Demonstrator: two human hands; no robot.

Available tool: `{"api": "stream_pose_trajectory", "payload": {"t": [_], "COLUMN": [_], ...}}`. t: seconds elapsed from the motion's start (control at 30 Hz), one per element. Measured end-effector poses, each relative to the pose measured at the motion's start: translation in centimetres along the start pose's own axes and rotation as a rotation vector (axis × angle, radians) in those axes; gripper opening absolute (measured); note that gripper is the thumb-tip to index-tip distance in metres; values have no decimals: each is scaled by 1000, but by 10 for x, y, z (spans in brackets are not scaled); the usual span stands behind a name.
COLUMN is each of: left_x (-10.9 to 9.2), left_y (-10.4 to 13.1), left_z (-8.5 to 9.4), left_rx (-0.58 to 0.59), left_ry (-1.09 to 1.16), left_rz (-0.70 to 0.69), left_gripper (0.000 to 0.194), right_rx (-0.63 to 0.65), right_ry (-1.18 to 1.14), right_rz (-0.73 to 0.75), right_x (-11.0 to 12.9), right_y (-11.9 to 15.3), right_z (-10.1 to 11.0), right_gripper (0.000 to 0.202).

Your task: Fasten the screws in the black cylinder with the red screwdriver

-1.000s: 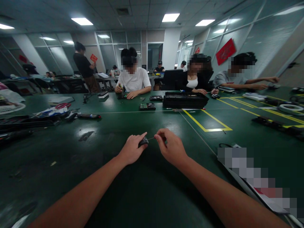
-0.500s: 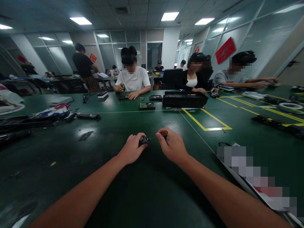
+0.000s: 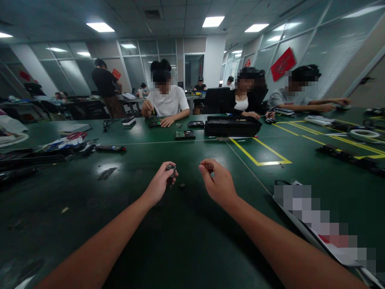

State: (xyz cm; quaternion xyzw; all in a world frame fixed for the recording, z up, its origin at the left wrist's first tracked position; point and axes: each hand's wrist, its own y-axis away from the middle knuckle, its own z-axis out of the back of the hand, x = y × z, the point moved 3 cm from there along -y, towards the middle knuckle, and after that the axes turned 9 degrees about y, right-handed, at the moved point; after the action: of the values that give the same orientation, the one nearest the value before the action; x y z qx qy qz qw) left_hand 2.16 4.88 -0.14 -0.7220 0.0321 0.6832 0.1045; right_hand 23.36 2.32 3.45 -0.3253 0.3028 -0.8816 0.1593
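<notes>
My left hand is closed round a small dark cylindrical part, its round rim facing up. My right hand is pinched on a small reddish-brown handle, most of it hidden by the fingers. The two hands are apart, over the middle of the green table. Between them, a little nearer to me, a small dark piece is on the tabletop.
Open circuit-board devices and a long black tray stand ahead. Tools and red-handled scissors lie at the left. A white packet is by my right forearm. Several people sit across the table.
My left hand has moved left and turned the dark part upright, away from the handle in my right hand. A small dark piece now shows on the table between the hands.
</notes>
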Motion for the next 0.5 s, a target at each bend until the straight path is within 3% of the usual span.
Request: {"api": "stream_pose_trajectory", "payload": {"t": [0.1,0.27,0.4,0.5], "left_x": [-6,-18,-10,-3], "left_y": [0,7,12,12], "left_z": [1,-2,-10,-15], "left_rx": [21,56,194,217], "left_ry": [-86,-666,-941,-1116], "left_rz": [42,-70,-104,-78], "left_gripper": [30,25,26,35], "right_rx": [15,25,32,34], "right_ry": [-12,-23,-15,-17], "right_rz": [2,-6,4,11], "right_x": [0,1,2,2], "right_y": [0,0,1,1], "right_z": [-1,-2,-3,-3], "right_gripper": [17,15,16,16]}}
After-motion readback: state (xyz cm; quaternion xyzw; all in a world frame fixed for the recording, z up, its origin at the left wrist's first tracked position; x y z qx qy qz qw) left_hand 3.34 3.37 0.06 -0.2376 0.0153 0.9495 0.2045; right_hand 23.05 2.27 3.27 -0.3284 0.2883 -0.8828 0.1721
